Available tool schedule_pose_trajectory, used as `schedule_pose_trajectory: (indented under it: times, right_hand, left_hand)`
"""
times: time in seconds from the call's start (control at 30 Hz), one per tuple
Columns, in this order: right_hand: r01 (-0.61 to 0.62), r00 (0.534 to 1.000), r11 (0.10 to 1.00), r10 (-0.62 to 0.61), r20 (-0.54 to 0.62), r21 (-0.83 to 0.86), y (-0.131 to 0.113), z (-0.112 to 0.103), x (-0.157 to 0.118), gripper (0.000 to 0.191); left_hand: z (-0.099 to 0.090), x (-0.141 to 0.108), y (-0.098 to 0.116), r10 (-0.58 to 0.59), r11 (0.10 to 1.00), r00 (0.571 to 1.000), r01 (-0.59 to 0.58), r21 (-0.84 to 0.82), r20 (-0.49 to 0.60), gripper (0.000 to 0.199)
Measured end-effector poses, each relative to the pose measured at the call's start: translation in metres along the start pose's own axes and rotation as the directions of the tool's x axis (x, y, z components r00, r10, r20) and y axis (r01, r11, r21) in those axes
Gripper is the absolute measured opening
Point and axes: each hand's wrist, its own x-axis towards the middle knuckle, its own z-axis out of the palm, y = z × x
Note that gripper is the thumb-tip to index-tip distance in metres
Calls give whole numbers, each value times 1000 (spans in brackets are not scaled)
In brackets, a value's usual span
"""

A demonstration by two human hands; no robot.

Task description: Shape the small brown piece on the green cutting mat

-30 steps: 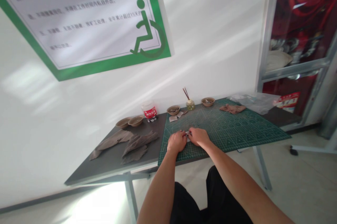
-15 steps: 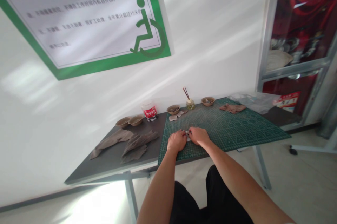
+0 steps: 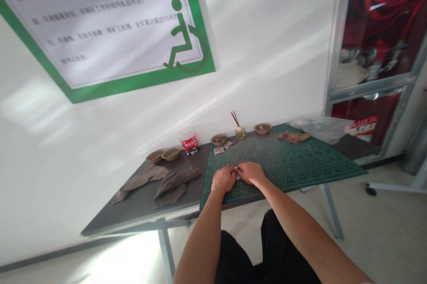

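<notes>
My left hand (image 3: 223,179) and my right hand (image 3: 251,173) rest close together on a green cutting mat (image 3: 293,164), fingertips meeting. Between them, both hands pinch a small white folded piece of paper (image 3: 237,171), mostly hidden by my fingers. A few small paper squares (image 3: 219,150) lie beyond my hands at the mat's far corner. A crumpled brown piece (image 3: 294,137) lies further off on the mat, to the right.
The grey table (image 3: 140,213) holds bark-like grey-brown slabs (image 3: 170,186) to my left, several small tan bowls (image 3: 171,153), a red-labelled white tub (image 3: 188,140), and a small jar with sticks (image 3: 240,131). A plastic bag (image 3: 320,130) lies at the far right.
The view has tilted and shifted slightly. My hands stay together on the white paper, with no clear movement.
</notes>
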Motion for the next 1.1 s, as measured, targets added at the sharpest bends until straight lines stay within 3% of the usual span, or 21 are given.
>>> schedule_pose_trajectory:
  times: [0.17, 0.37, 0.77, 1.1]
  right_hand:
    - [-28, 999, 1000, 28, -22, 2, 0, 5, 0, 33]
    - [-73, 996, 997, 73, -44, 5, 1, 5, 2, 35]
    - [11, 999, 1000, -11, -34, 15, 4, 6, 3, 35]
    - [-46, 998, 999, 46, -51, 0, 2, 9, 2, 34]
  left_hand:
    - [2, 1, -2, 34, 999, 999, -34, 3, -19, 32]
    - [-1, 0, 3, -7, 1000, 1000, 7, 10, 16, 33]
    - [6, 3, -4, 35, 999, 999, -35, 27, -18, 33]
    - [4, 2, -1, 20, 999, 1000, -20, 30, -4, 33]
